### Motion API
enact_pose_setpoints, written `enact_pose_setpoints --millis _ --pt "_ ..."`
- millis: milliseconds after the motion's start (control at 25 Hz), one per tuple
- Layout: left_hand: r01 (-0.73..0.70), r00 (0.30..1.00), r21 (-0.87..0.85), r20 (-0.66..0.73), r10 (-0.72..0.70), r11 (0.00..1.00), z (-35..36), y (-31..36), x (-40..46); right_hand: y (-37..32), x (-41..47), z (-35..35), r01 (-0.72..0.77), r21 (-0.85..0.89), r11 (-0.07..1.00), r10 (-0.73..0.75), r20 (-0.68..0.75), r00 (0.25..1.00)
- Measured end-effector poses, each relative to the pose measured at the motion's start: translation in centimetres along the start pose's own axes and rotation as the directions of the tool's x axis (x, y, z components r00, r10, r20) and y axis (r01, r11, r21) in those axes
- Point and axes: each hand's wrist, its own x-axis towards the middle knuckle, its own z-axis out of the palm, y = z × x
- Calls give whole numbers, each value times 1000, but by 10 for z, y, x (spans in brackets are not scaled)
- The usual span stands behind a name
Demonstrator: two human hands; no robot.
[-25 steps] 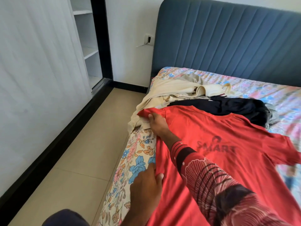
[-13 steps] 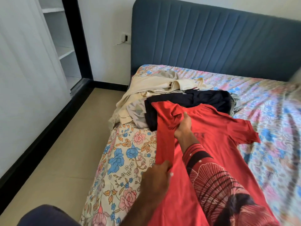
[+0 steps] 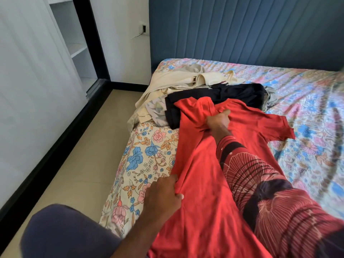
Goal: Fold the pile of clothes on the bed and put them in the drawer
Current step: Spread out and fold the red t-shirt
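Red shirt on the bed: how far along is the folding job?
Early. Done: nothing looks folded, and no drawer is in view. In hand: the red shirt lies on the bed; the left hand grips its side edge near the hem, the right hand bunches the shoulder. Left: finish this shirt, then the black garment and cream clothes heaped behind it, then put everything away.

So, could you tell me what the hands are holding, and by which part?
Both hold the red T-shirt: the right hand grips bunched cloth near the collar, the left hand grips its left side edge.
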Motion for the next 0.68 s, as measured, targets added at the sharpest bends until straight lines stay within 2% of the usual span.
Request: enact_pose_setpoints --millis 80,160,200,280,320,360,440,560,600,680 --pt "-15 1000 32 -9 15 999 -3 2 -7 -5 -43 -25 160 -46 986 -160 9 987" --pt "-23 999 53 -24 24 998 -5 8 -11 17 -97 -42 321 -23 947 -318 95 943" --pt "-24 999 49 -29 25 998 -5 13 -14 38 -128 -50 396 -35 918 -382 195 903" --pt "-29 999 52 -27 31 998 -3 23 -22 83 -187 -67 465 -26 885 -402 462 790" --pt "-30 999 59 -10 30 998 -1 28 -28 99 -208 -75 483 -7 876 -401 548 734" --pt "-23 1000 68 14 23 997 1 31 -34 109 -221 -81 513 9 858 -425 574 700" --pt "22 998 111 63 -30 994 0 30 -49 117 -225 -83 495 29 868 -425 557 713" --pt "40 984 244 159 -81 969 -12 25 -74 120 -223 -87 310 105 945 -320 504 802" --pt "12 976 234 207 -62 972 -16 27 -82 120 -224 -91 277 145 950 -313 484 817" --pt "-71 942 69 332 45 995 -20 41 -92 119 -224 -103 307 192 932 -362 464 808"
